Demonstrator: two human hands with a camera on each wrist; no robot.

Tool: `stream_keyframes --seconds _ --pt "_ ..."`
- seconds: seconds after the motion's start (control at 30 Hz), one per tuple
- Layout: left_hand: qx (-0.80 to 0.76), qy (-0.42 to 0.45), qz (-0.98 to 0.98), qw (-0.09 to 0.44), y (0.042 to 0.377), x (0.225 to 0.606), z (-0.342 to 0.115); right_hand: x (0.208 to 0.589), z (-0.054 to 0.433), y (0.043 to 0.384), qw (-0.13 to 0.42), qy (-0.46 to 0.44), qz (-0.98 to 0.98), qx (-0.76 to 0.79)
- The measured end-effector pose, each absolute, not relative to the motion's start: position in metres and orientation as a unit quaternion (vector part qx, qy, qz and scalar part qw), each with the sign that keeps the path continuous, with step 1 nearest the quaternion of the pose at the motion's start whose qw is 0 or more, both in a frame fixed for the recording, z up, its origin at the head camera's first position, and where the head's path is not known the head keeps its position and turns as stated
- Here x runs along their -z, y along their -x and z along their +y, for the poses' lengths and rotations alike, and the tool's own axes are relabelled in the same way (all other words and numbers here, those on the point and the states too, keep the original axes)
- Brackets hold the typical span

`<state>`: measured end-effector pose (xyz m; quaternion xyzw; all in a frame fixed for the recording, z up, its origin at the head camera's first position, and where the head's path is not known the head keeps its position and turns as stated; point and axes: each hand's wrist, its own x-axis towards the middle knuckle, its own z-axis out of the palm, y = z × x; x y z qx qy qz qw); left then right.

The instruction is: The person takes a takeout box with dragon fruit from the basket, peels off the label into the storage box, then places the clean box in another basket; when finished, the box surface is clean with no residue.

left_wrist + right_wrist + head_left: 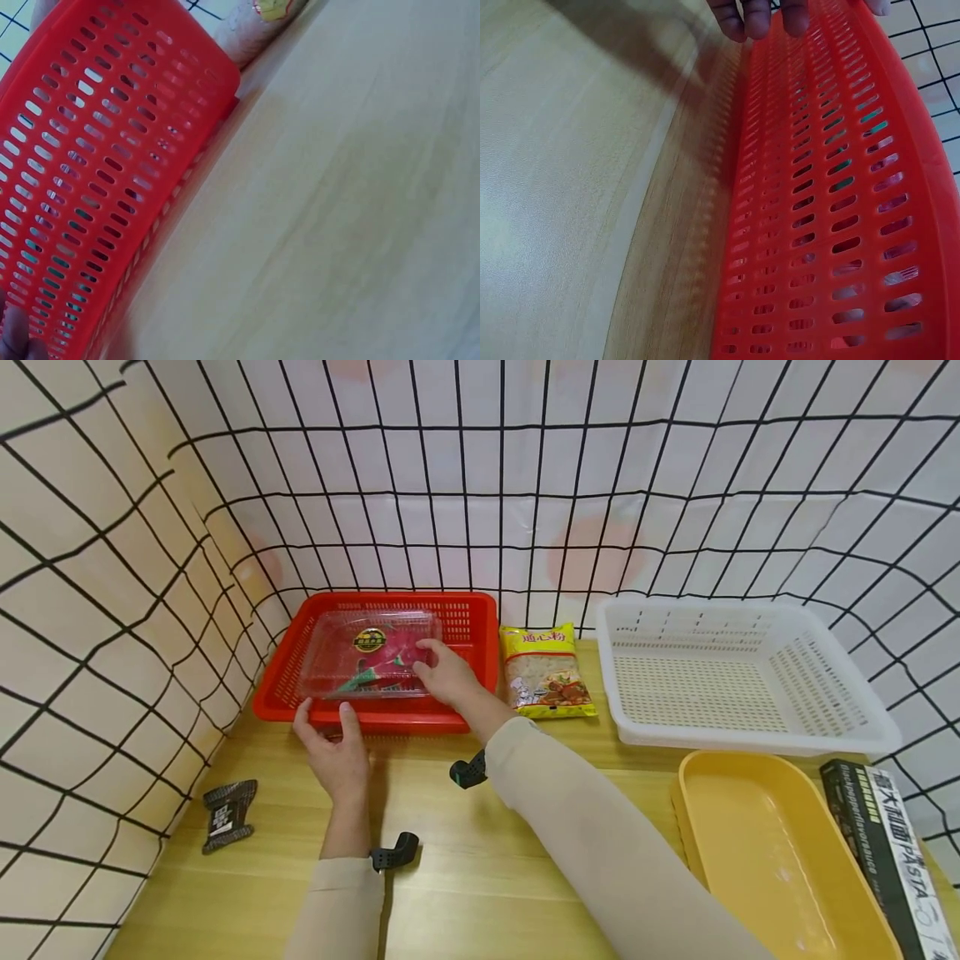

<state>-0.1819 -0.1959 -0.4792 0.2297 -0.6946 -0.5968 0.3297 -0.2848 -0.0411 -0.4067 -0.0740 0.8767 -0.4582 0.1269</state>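
A clear plastic clamshell box [337, 643] with a dark round label and pink-and-green contents lies inside the red basket [480, 618]. My right hand [450, 681] reaches over the basket from the right, with thumb and forefinger slightly apart at the box's right end. At the basket's front left rim is my left hand [337, 760], thumb and forefinger spread and pointing toward the box's front edge. Its fingers [756, 19] show outside the slotted front wall in the right wrist view.
A yellow pasta bag [547, 672] leans between the red basket and a white basket [757, 739]. At right are a yellow tray [750, 827] and a black-and-white pasta box [885, 843]. A small dark packet [227, 817] lies at left. Black wire mesh [502, 493] encloses the table.
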Motion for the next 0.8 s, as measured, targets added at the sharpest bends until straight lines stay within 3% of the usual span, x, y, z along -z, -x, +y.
stream_keyframes --seconds 0.5,0.8 --pt "0.603 -0.216 -0.692 0.332 0.183 0.478 -0.195 0.405 -0.042 0.286 0.095 0.032 0.856 0.507" --pt "0.602 -0.23 -0.693 0.323 0.182 0.476 -0.196 0.384 -0.037 0.277 0.083 0.015 0.855 0.512"
